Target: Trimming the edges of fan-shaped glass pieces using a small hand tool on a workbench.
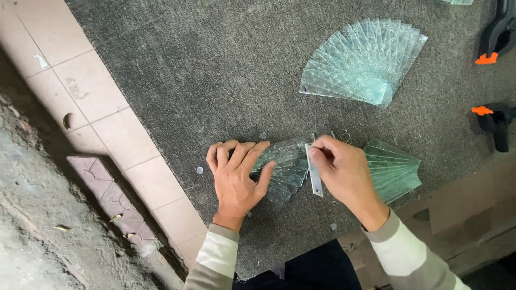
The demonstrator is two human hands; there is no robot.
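Left hand [236, 177]: flat, open, pressing fanned glass strips [282, 166] onto grey carpet [188, 80]. Right hand [341, 169]: grip closed on narrow metal blade [314, 174]. Second glass fan [363, 62] well apart.

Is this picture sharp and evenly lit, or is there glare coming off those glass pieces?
Head view: soft, even daylight, no hard glare. The fanned glass strips are pale and sharp-edged. The left hand and right hand cast only faint shadows on the grey mat. The black-and-orange clamps sit at the dimmer right edge, and the frame's lower right corner is darkest.
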